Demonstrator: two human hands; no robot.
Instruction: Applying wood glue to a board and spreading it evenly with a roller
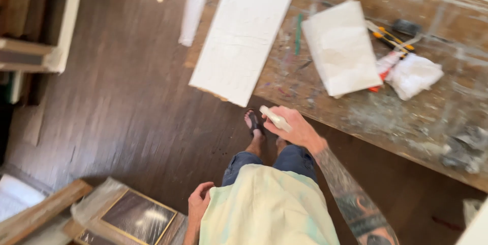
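Overhead, largest to smallest: one paint-smeared wooden counter point(406, 118) carries one long white panel point(246, 31), whose near corner overhangs the counter edge above the dark plank floor point(127, 102); a knock from my hip or arm could, I judge, tip it off. One smaller white slab point(341, 46) lies flat further right, just beside one crumpled white rag point(414, 74). Between slab and rag sits a small cluster of tools point(391, 39), orange-tipped and dark, too blurred to count with certainty; I make out at least two. One framed dark picture point(137, 217) lies on the floor at lower left, near my left hand point(199, 204), which hangs at my side with fingers loosely curled and holding nothing that I can see. My right hand point(297, 128) has its grip closed around one small pale bottle-like object point(276, 118), held just off the counter's near edge, above my sandalled foot point(253, 122). Motion blur suggests a moving view; a loose hold here could, I judge, drop the object onto foot or floor. Two hands, one visible sandal.
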